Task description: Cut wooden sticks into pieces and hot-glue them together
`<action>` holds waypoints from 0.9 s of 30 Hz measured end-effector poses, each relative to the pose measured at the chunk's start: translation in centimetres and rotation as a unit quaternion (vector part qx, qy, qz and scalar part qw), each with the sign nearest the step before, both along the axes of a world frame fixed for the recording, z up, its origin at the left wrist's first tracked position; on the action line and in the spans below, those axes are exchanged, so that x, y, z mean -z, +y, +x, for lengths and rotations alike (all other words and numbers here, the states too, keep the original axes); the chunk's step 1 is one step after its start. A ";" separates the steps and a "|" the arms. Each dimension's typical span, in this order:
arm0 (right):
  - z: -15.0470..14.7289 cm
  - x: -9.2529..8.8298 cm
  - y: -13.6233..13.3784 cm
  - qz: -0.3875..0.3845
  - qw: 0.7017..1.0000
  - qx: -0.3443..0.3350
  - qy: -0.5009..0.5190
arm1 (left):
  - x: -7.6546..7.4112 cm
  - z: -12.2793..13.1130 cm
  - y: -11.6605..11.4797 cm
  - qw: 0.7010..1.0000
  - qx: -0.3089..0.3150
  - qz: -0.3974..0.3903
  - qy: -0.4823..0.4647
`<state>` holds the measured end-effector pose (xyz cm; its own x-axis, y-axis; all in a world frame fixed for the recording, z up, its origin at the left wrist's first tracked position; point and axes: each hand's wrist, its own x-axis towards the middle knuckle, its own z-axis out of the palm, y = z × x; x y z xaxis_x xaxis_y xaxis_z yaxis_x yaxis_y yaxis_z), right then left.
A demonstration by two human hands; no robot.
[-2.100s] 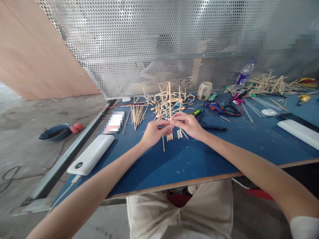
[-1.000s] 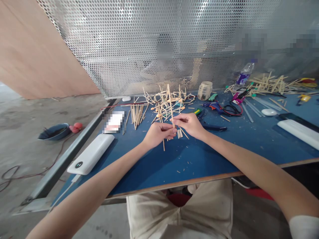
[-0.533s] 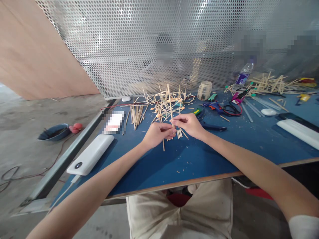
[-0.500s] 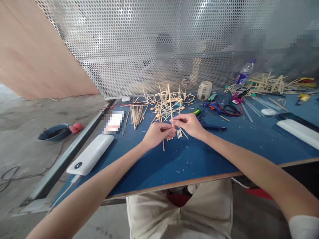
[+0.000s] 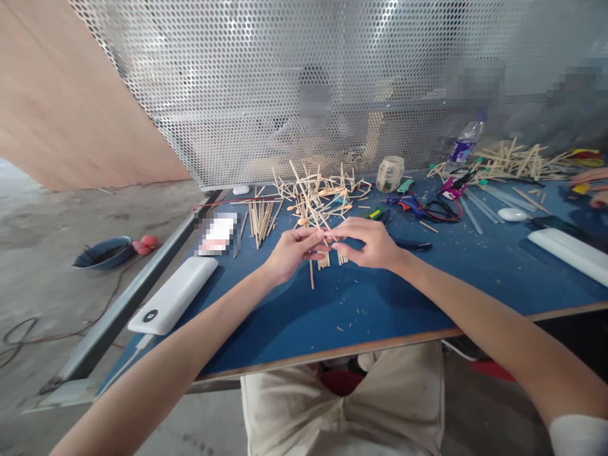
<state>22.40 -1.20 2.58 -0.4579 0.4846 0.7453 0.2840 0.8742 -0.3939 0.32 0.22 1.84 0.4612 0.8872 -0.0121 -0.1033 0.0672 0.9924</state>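
Observation:
My left hand (image 5: 292, 251) and my right hand (image 5: 369, 240) meet over the blue table (image 5: 399, 297), both pinching one long thin wooden stick (image 5: 306, 199) that leans up and to the left. Short cut stick pieces (image 5: 325, 260) lie on the table just under my fingers, with one longer stick (image 5: 311, 275) beside them. Behind my hands sits a tangled structure of glued sticks (image 5: 327, 190). A bundle of loose sticks (image 5: 261, 218) lies to the left of it.
A white power bank (image 5: 173, 294) rests at the table's left edge. Dark pliers (image 5: 408, 244), a glue gun (image 5: 411, 204), a jar (image 5: 390, 173) and a bottle (image 5: 464, 142) stand right of my hands. Another person's fingers (image 5: 593, 185) show at far right near a second stick pile (image 5: 513, 161). A perforated metal screen (image 5: 304, 82) closes the back.
The stick I hold has tilted from nearly upright to leaning left. My right hand has moved slightly lower and left. Another person's fingers have come into view at the far right.

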 end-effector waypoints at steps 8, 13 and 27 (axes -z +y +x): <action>-0.6 1.0 0.4 -0.019 0.999 -0.005 -0.037 | 0.0 0.0 0.1 1.000 -0.025 0.012 -0.006; -0.8 0.4 0.2 0.010 0.998 -0.033 -0.057 | -0.3 0.0 0.0 0.999 -0.030 0.033 -0.020; -1.1 0.1 0.7 -0.204 0.975 0.051 0.075 | 0.2 0.6 -1.2 0.997 0.030 0.049 0.048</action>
